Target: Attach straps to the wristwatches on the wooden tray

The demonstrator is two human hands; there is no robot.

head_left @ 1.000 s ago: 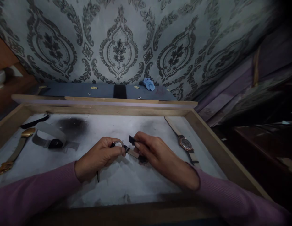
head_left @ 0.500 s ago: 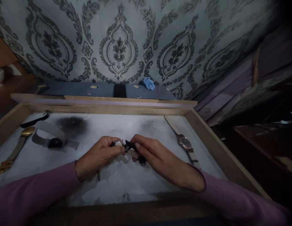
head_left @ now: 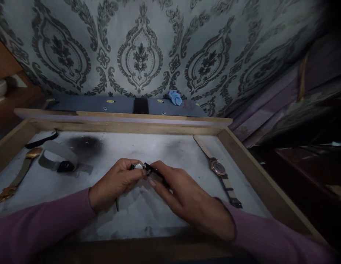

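My left hand (head_left: pixel 118 179) is closed around a small wristwatch (head_left: pixel 138 166) with a pale round face, thumb on the near side of the case. A thin dark strap end (head_left: pixel 117 204) hangs below that hand. My right hand (head_left: pixel 187 194) grips a black watch strap (head_left: pixel 157 174), which meets the right side of the case between both hands. Whether the strap is fastened to the case cannot be seen. The fingers hide part of the strap.
A shallow wooden tray (head_left: pixel 131 127) with a white bottom lies below my hands. Left in it are a gold watch (head_left: pixel 17 176), a grey-strapped watch (head_left: pixel 66 166) and a black strap (head_left: pixel 43 139). A brown watch (head_left: pixel 218 167) lies right. Behind are a blue cloth (head_left: pixel 175 97) and a patterned wall.
My right hand has shifted its hold on the black strap, and its fingers have spread somewhat lower. The strap has turned and its lighter underside shows less. My left hand stays in place.
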